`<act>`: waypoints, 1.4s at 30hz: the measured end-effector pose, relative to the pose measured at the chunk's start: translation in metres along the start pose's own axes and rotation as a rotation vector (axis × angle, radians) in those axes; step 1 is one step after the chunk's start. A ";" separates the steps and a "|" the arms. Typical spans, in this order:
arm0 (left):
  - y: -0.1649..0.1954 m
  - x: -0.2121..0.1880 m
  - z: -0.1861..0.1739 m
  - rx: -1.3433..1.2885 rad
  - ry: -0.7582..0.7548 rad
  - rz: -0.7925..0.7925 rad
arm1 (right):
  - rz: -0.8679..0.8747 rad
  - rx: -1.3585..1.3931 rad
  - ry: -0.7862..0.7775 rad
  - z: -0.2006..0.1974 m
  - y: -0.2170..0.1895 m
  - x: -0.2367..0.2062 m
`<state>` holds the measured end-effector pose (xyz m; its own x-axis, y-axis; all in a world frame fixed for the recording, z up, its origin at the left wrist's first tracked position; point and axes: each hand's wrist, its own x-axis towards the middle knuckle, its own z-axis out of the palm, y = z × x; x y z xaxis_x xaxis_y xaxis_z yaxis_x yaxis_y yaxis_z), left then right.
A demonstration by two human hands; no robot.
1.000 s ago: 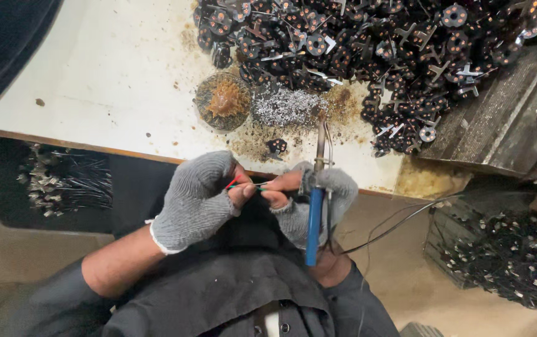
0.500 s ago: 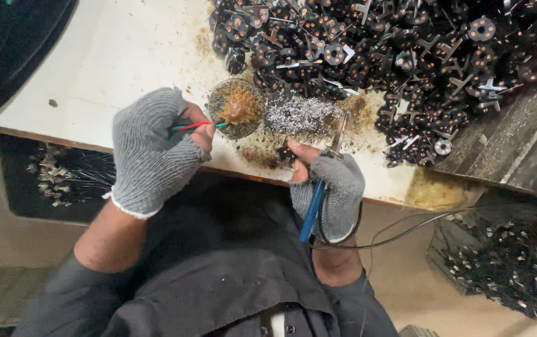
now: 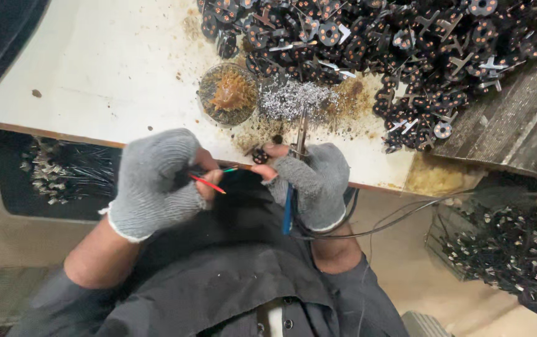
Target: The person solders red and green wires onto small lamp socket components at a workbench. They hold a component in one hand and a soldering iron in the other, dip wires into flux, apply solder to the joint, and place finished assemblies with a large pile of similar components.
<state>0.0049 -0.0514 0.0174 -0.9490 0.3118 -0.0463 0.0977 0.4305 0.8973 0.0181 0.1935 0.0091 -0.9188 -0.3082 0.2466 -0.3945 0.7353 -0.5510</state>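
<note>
Left hand [image 3: 156,184] pinching red and green wires [image 3: 209,181]; right hand [image 3: 311,181] gripping blue-handled soldering iron [image 3: 290,203] and small black part [image 3: 260,156], at counter [image 3: 93,81] edge.

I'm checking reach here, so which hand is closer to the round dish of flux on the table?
Left. The left hand sits just below the dish, at the table edge. The right hand, holding a blue-handled tool, is farther off, below the solder pile.
</note>
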 end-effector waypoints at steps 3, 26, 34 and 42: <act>0.002 0.004 0.018 0.071 -0.041 0.054 | 0.140 0.256 0.016 -0.001 0.000 -0.010; 0.005 0.016 0.038 0.420 -0.165 -0.001 | -0.210 0.206 0.079 -0.001 0.034 -0.042; 0.003 0.017 0.037 0.395 -0.126 0.033 | -0.191 0.160 -0.003 -0.004 0.032 -0.040; 0.002 0.019 0.037 0.389 -0.136 0.024 | -0.216 0.161 -0.054 -0.006 0.034 -0.037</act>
<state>-0.0020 -0.0131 0.0022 -0.8993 0.4238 -0.1080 0.2504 0.7013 0.6674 0.0383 0.2333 -0.0141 -0.8107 -0.4823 0.3319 -0.5742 0.5447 -0.6112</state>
